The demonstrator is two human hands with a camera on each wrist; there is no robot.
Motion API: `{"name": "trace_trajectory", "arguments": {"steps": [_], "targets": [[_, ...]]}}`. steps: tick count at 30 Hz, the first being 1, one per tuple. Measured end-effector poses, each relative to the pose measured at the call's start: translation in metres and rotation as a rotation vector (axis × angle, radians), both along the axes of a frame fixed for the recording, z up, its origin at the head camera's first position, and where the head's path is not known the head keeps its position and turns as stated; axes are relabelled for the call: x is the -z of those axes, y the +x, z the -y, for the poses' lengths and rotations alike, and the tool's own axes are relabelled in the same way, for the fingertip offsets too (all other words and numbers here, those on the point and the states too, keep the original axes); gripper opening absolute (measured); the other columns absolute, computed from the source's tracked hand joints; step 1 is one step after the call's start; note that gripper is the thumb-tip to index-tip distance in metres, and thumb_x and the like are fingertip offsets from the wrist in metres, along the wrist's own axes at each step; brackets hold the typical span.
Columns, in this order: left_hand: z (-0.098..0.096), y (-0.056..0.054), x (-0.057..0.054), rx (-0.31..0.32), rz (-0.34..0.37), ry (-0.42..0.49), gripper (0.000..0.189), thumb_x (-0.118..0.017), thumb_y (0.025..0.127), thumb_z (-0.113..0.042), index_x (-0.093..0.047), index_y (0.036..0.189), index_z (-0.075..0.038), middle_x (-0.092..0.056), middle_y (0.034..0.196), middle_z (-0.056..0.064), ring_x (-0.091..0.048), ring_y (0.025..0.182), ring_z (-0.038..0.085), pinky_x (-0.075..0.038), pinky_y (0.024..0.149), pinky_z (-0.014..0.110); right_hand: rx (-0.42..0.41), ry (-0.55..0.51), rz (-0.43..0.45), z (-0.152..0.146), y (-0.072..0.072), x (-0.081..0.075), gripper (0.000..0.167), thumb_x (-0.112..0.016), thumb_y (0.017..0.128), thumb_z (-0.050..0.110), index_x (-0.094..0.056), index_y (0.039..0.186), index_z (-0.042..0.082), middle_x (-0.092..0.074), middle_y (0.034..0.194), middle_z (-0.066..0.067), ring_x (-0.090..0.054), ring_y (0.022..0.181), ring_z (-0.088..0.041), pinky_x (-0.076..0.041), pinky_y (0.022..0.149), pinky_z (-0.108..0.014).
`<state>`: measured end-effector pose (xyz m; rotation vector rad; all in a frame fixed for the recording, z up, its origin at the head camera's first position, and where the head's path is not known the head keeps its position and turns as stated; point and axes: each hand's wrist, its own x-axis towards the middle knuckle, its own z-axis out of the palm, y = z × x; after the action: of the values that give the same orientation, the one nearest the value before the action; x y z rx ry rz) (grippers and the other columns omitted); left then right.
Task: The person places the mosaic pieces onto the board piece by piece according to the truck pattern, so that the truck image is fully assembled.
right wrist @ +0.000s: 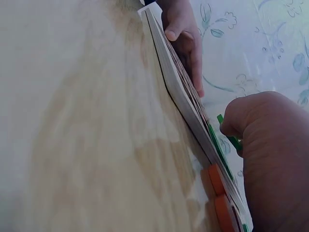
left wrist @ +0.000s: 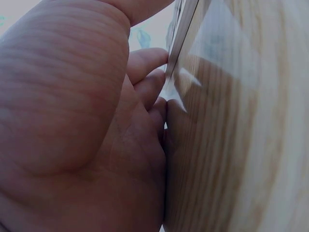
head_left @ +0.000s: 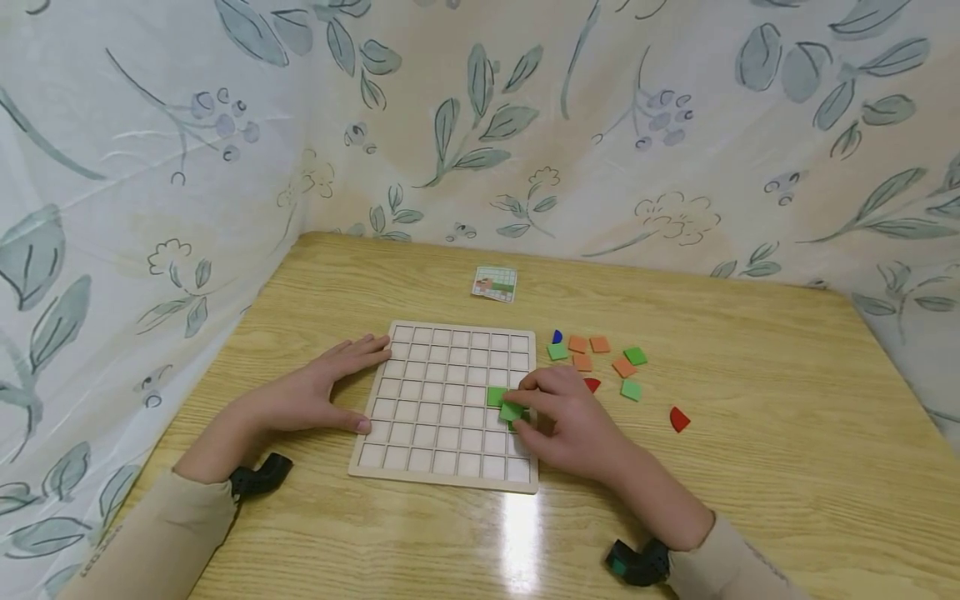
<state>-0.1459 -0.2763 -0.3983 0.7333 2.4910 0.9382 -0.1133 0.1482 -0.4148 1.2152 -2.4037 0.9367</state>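
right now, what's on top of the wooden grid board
A green tile and part of another green piece; the right hand and its pinched tile hide what's below.

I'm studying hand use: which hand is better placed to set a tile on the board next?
Likely the right hand: it pinches a green tile over the board, with loose tiles nearby. The left hand touches the board's left edge.

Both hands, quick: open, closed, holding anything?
Left hand: open, touching the left edge of the wooden grid board.
Right hand: closed, pinching a green square tile over the board.
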Motion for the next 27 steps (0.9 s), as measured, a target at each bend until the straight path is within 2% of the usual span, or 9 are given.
{"name": "trace_trajectory", "arguments": {"steps": [5,14,27], "targets": [[-0.001,0.000,0.000,0.000,-0.006,-0.003,0.109,-0.092,0.086,-0.054,-0.034,0.174,-0.024,-0.015,0.183,-0.001,0.000,0.167,0.044,-0.006,0.127,0.074,-0.026,0.003,-0.018,0.010,0.000,0.001,0.029,-0.083,0.089,0.012,-0.085,0.118,0.010,-0.068,0.108,0.004,-0.057,0.098,-0.016,-0.043,0.090,-0.042],[-0.001,0.000,0.000,0.006,-0.022,0.000,0.108,-0.092,0.086,-0.054,-0.036,0.173,-0.022,-0.016,0.183,-0.002,-0.001,0.167,0.044,-0.006,0.128,0.073,-0.012,0.101,0.000,0.019,0.000,0.001,0.027,-0.080,0.091,0.015,-0.085,0.117,0.014,-0.068,0.109,0.005,-0.056,0.101,-0.015,-0.041,0.090,-0.039],[-0.002,0.000,-0.002,0.005,-0.015,0.003,0.109,-0.093,0.085,-0.052,-0.037,0.173,-0.020,-0.017,0.183,0.000,-0.002,0.167,0.045,-0.007,0.128,0.073,-0.002,0.104,0.015,0.017,0.000,0.001,0.026,-0.080,0.091,0.017,-0.085,0.117,0.015,-0.069,0.110,0.004,-0.057,0.102,-0.016,-0.042,0.089,-0.039]]}}
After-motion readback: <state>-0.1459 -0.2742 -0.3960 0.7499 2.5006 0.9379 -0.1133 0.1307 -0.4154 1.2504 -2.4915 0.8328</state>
